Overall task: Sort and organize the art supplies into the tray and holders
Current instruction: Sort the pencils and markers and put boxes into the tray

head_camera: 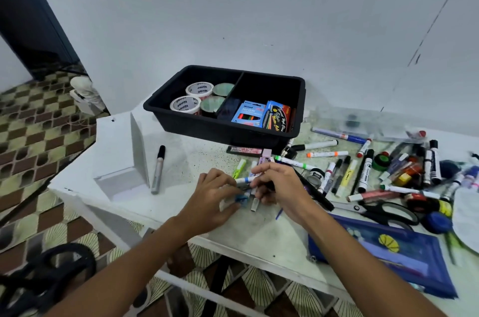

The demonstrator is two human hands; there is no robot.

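Note:
A black two-part tray (pixel 298 98) stands at the back of the white table (pixel 116 140); its left part holds tape rolls (pixel 199 89), its right part holds boxes of pens (pixel 259 114). My left hand (pixel 215 197) and my right hand (pixel 277 184) meet over a small bunch of markers (pixel 245 180) in front of the tray. Fingers of both hands curl round these markers. A small blue item (pixel 241 198) lies under my left fingers.
A silver marker (pixel 158 169) lies alone to the left, beside a white box-like holder (pixel 137 145). Many loose markers (pixel 363 171), black scissors (pixel 383 211), a blue pouch (pixel 404 257) and small pots crowd the table's right side. Patterned floor lies below left.

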